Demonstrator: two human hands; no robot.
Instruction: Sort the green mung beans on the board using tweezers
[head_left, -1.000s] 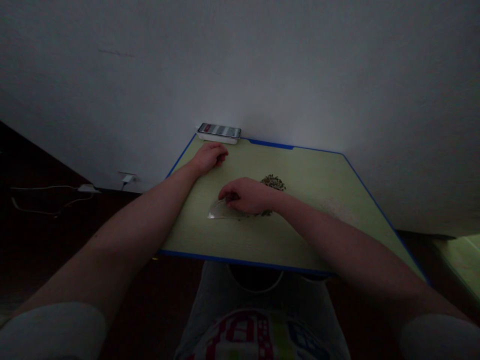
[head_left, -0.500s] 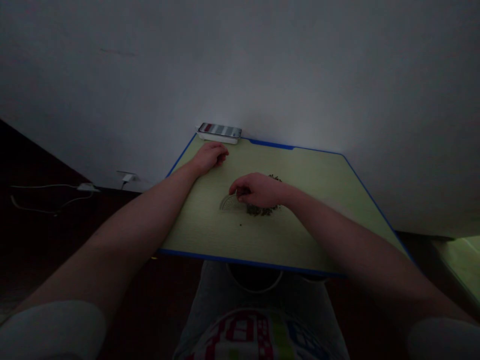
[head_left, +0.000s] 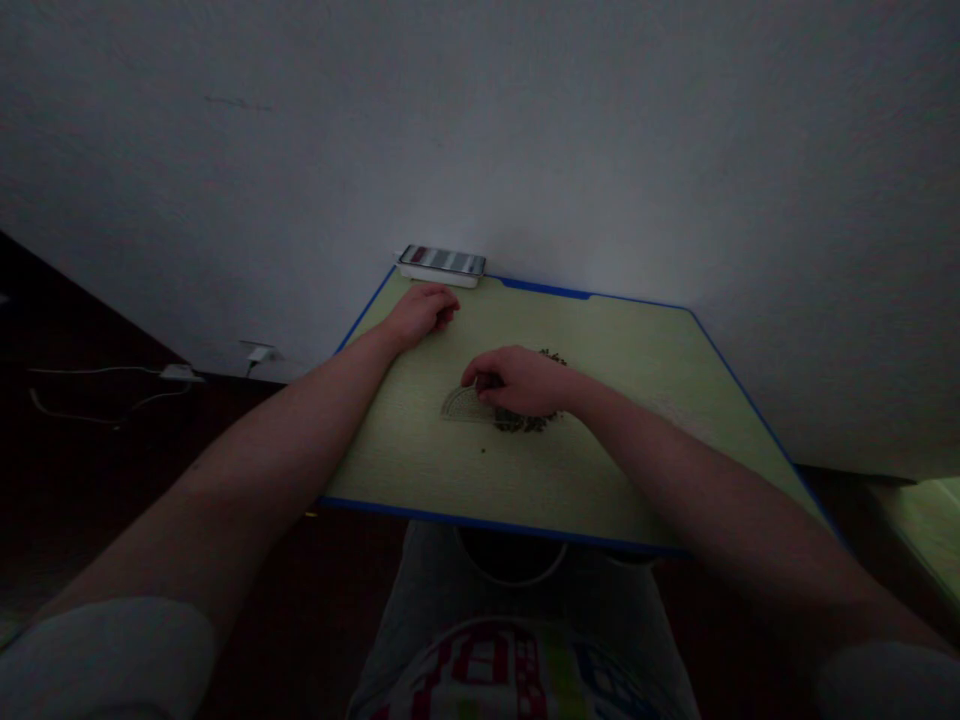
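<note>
My right hand [head_left: 517, 380] is closed on a clear half-round protractor [head_left: 459, 403] at the middle of the table [head_left: 405, 465]. Its fingers curl over the top edge and hide part of the protractor. A loose pile of small dark bits [head_left: 521, 424], like seeds or dried leaf pieces, lies under and around this hand, and part of it is covered. One single dark bit [head_left: 483, 451] lies apart, nearer to me. My left hand [head_left: 425, 312] rests on the table at the far left with its fingers curled in. Nothing shows in it.
A phone [head_left: 442, 259] lies on a white box [head_left: 439, 275] at the table's far left corner, against the wall [head_left: 585, 140]. Below the near edge, a round dark container [head_left: 510, 555] sits between my legs. A plug with cables [head_left: 259, 356] hangs at the left.
The view has shifted very slightly. Both hands, the protractor and the pile keep nearly the same places on the table.
</note>
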